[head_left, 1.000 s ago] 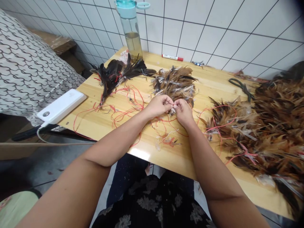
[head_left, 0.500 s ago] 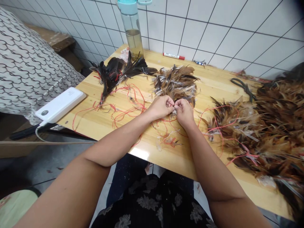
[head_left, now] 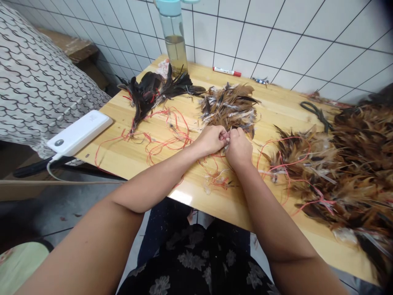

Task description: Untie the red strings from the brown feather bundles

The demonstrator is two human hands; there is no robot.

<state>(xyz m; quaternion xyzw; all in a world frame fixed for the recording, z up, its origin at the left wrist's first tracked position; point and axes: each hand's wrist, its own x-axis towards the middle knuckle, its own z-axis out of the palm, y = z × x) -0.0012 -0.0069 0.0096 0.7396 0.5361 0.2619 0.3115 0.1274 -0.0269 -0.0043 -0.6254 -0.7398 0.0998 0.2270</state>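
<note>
My left hand (head_left: 214, 138) and my right hand (head_left: 240, 148) meet at the near end of a brown feather bundle (head_left: 230, 104). Both are closed in a pinch, fingertips against each other. A small whitish tip shows beneath them; what exactly the fingers grip is too small and covered to name. Loose red string (head_left: 167, 143) lies in loops left of my hands, and strands pass under my wrists. Close to my right forearm, a second brown feather bundle (head_left: 302, 149) has red string across it.
Black feathers (head_left: 147, 90) lie at the back left, before a water bottle (head_left: 176, 45). A red-and-white marker (head_left: 227, 71) rests by the tiled wall. A white power bank (head_left: 80, 129) with a cable sits at the left edge. Brown feathers (head_left: 365, 159) are heaped on the right.
My right hand has turned over, its knuckles now facing up more, while my left hand stays pinched beside it. The whole view has shifted slightly.
</note>
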